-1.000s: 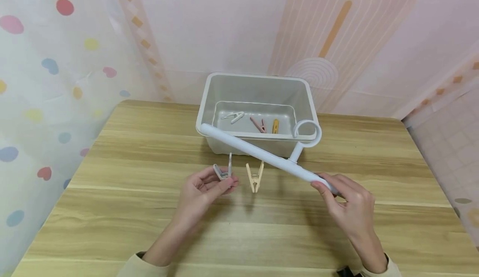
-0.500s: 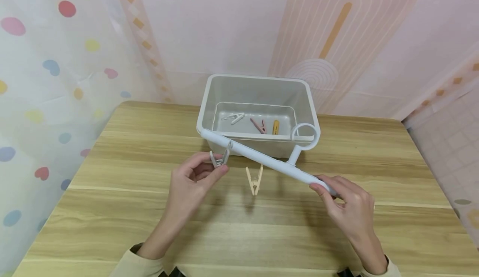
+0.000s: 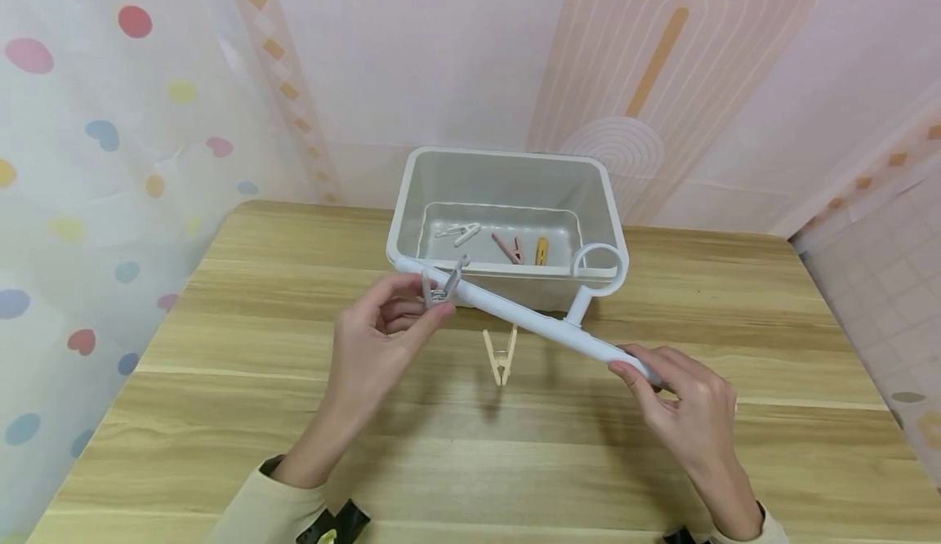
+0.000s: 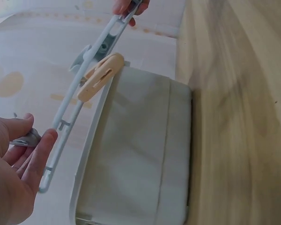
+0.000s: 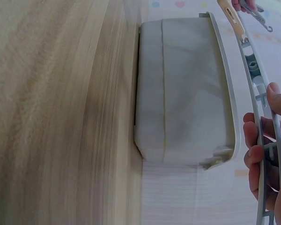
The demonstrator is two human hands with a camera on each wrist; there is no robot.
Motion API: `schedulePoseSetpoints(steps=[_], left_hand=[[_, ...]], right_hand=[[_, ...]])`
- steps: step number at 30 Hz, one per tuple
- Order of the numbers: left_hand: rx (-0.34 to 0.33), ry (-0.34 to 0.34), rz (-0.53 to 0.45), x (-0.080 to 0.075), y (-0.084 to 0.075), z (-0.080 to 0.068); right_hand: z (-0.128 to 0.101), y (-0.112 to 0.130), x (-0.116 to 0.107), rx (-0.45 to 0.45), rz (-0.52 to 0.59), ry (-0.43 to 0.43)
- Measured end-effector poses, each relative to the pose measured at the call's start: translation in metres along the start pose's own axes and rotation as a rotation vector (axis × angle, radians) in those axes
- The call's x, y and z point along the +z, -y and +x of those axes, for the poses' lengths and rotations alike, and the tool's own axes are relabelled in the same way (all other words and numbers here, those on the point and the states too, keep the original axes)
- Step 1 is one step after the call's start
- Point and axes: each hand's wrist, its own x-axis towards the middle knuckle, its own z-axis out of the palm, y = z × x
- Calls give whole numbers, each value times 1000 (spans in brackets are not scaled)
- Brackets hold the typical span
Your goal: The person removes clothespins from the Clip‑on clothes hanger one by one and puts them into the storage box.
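My right hand (image 3: 687,393) grips the lower right end of a light blue clothes hanger (image 3: 515,311), a straight bar with a ring-shaped hook. The bar slants up to the left, overlapping the bin's front rim in the head view. From the bar's middle hangs a beige clothespin (image 4: 100,77). Between thumb and fingers, my left hand (image 3: 371,356) pinches a grey clothespin (image 3: 454,279) at the bar's left part. In the left wrist view, a fingertip of this hand lies right at the bar, and the grey clothespin (image 4: 28,139) is partly hidden by the fingers.
Behind the hanger, a light grey bin (image 3: 507,152) stands on the wooden table (image 3: 294,283). Inside it lie a white clothespin (image 3: 466,234), a pink clothespin (image 3: 517,253) and a yellow clothespin (image 3: 542,251). A patterned backdrop (image 3: 441,54) rises behind the table.
My left hand has moved up with the grey clothespin, from in front of the bar to the bar's left part. The hanger's left end has dipped slightly; my right hand has barely moved.
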Motion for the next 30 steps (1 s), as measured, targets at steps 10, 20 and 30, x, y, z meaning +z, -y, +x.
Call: schedulePoseSetpoints(steps=[10,20,30], left_hand=[[50,17,26,-4,-8,16],[88,20,30,-2,-17,26],[78,35,89,-1,-20,40]], right_hand=[[1,-1,-2,-2,7,10],[2,-1,-3,2,9,27],[3,-2,-2,-28,13,33]])
